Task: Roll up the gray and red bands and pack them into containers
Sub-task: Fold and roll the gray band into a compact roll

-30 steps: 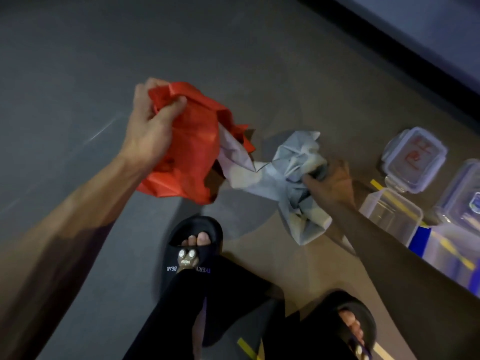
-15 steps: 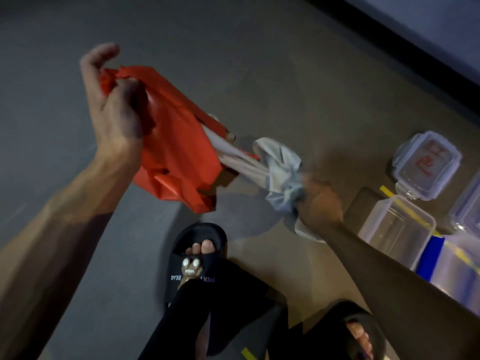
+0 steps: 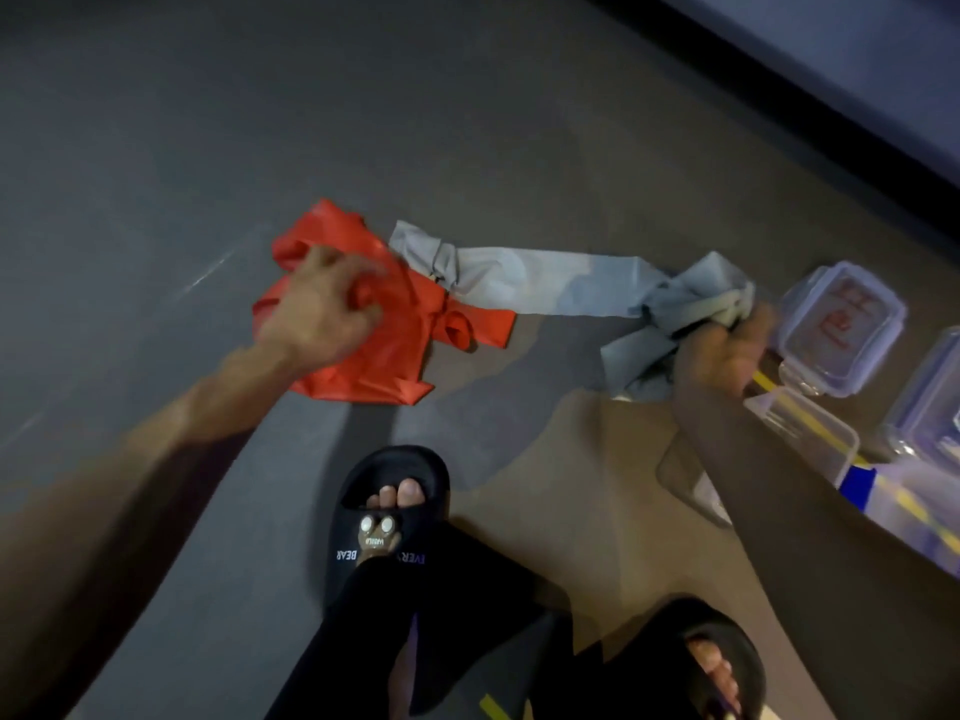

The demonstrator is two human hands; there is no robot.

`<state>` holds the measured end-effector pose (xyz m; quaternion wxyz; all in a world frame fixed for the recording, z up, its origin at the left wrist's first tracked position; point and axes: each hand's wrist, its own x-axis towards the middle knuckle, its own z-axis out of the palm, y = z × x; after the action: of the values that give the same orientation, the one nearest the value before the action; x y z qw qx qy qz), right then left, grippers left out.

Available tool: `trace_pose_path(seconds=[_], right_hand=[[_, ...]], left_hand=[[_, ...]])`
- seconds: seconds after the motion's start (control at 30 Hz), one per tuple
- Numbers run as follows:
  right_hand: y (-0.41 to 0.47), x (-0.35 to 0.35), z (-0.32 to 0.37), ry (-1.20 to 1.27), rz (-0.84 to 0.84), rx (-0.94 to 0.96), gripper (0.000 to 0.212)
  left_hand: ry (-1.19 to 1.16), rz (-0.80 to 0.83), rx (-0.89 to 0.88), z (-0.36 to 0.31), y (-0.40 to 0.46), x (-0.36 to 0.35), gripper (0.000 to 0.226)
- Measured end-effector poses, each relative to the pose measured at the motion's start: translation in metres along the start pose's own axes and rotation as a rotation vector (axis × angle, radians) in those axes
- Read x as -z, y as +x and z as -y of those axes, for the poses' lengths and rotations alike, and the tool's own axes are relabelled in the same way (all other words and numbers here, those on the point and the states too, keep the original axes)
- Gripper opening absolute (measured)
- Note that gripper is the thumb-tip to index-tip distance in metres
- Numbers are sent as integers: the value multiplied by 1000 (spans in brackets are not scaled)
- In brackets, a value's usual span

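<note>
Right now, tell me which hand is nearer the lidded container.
Right. The right hand, gripping the gray band, sits just beside the lidded container; the left hand grips the red band far across.

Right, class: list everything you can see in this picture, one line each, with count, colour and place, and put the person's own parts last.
red band: one, red, crumpled on the floor at left, gripped by the left hand.
gray band: one, gray, stretched between the red band and the right hand; the two look knotted together.
lidded container: one, clear with red writing on the lid, far right.
open container: one, clear, below the lidded one.
floor: gray.
slippers: two, black, bottom centre.
left hand: grips the red band.
right hand: grips the gray band.
</note>
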<state>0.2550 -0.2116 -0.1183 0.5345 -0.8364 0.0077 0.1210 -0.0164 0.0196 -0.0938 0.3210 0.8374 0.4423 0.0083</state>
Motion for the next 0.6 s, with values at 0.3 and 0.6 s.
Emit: trace_pose_path(seconds=[0.3,0.6], right_hand=[[-23,-46,-2,-498,569,464,51],[-6,-75,-12,-1167,851,447,94]], left_hand=[[415,231,-20,-28,0,-66,107],[563,245,-180,-27,15,-58,43]])
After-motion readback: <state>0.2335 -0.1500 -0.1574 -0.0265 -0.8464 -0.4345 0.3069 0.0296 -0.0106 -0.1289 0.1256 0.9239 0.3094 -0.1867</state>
